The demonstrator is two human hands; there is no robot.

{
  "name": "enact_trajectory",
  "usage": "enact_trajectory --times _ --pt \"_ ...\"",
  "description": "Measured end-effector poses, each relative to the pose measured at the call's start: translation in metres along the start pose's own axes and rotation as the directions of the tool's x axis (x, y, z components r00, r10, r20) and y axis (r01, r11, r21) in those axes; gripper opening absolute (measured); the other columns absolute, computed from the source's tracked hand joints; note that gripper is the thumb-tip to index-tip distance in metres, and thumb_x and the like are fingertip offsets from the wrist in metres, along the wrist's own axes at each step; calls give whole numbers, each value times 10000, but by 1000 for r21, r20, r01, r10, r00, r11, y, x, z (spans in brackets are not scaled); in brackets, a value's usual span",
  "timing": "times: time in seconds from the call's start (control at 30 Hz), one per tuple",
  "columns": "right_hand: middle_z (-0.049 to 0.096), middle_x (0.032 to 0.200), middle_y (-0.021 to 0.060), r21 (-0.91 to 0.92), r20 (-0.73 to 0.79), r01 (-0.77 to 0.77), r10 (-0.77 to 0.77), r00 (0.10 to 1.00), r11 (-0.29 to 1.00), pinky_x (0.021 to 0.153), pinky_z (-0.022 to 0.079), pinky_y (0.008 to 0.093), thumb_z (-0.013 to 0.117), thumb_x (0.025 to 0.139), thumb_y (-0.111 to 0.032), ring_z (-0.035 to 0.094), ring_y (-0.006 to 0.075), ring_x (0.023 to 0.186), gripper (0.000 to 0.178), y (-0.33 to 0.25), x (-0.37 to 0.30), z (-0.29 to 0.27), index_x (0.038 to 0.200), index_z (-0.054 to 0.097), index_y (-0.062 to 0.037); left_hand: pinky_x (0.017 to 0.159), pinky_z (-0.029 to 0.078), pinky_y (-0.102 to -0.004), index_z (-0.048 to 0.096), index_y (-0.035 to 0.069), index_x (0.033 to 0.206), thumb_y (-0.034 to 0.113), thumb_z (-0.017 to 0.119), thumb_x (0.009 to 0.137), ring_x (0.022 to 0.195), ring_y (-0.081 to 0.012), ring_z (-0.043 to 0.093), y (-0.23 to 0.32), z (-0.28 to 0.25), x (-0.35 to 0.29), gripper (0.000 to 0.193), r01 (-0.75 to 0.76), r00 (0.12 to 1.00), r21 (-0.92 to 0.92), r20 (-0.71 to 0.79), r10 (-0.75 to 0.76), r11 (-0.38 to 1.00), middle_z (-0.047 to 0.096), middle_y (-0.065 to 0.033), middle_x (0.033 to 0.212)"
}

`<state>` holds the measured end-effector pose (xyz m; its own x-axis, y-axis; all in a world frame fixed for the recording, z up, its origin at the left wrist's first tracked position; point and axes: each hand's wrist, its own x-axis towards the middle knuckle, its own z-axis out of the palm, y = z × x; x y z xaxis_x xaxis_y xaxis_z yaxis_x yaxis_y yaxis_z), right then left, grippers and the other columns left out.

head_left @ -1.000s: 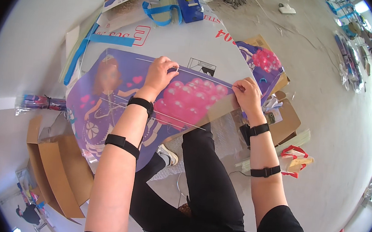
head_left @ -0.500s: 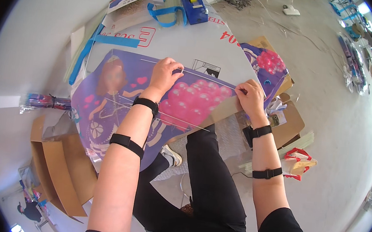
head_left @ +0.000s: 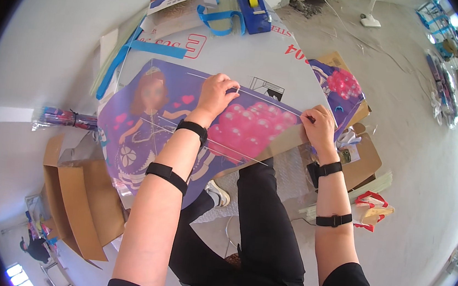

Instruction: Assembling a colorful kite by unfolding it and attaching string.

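A purple kite sheet [head_left: 190, 84], printed with a princess figure and pink balloons, lies spread over the table in front of me. One thin white rod [head_left: 272, 99] runs along its far edge; another thin rod [head_left: 228, 149] crosses the middle. My left hand [head_left: 218, 93] is closed in a pinch on the far-edge rod, where a small white bit sticks out at the fingertips. At the sheet's right corner, my right hand [head_left: 318, 124] pinches the kite's edge near the rod's end. The fingers hide exactly what is gripped there.
A blue tape dispenser [head_left: 253, 7] stands at the table's far side, beside a blue strap loop [head_left: 218, 23] and a small carton [head_left: 170, 10]. An open cardboard box [head_left: 79, 206] sits at lower left. Another box [head_left: 365, 161] and a red-white bag [head_left: 372, 209] are on the right.
The whole scene has shifted slightly rightward in the picture as the view turned. Both hands keep their pinches in the same spots on the kite.
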<state>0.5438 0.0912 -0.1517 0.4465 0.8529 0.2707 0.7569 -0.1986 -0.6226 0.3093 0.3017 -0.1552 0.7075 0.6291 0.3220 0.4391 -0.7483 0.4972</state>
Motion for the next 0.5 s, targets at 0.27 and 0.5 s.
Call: enact_trajectory --times 0.27,0.5 --pt "595 772 55 37 3 -50 49 999 998 711 477 347 697 677 -89 590 254 801 65 2 -1 -1 726 659 -70 731 477 -377 676 131 851 136 781 651 835 -264 580 -3 2 0 227 -29 999 4 19 29 1000 585 -50 860" --pt "580 760 51 118 -14 -78 81 997 990 685 477 327 701 687 -68 587 229 775 74 5 0 -2 739 649 -59 759 479 -372 675 125 869 121 779 669 854 -255 583 -4 3 1 226 -9 1000 -6 27 10 1000 588 -40 868"
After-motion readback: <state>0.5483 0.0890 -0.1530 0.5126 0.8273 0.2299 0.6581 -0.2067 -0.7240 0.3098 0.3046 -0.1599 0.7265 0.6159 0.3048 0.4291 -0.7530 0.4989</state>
